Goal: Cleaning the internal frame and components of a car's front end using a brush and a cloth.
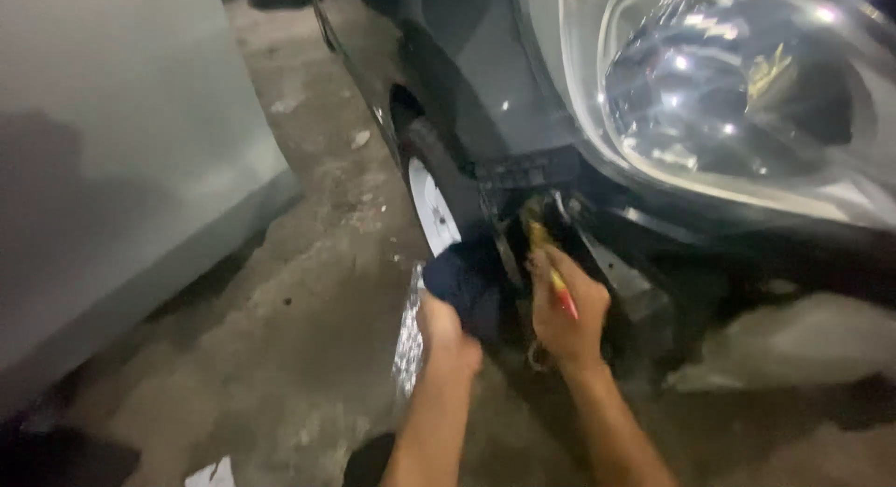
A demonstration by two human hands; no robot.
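Both bare forearms reach away, side by side. The left hand (pixel 446 330) is clenched; the right hand (pixel 567 310) is fisted, knuckles up.

One view only, from a camera worn on the head. Looking down and forward, slightly tilted, along both forearms toward the front corner of a dark car (pixel 485 85). Very near to the headlight (pixel 737 85) at upper right; concrete floor (pixel 280 356) below, grey wall (pixel 112 151) on the left side.
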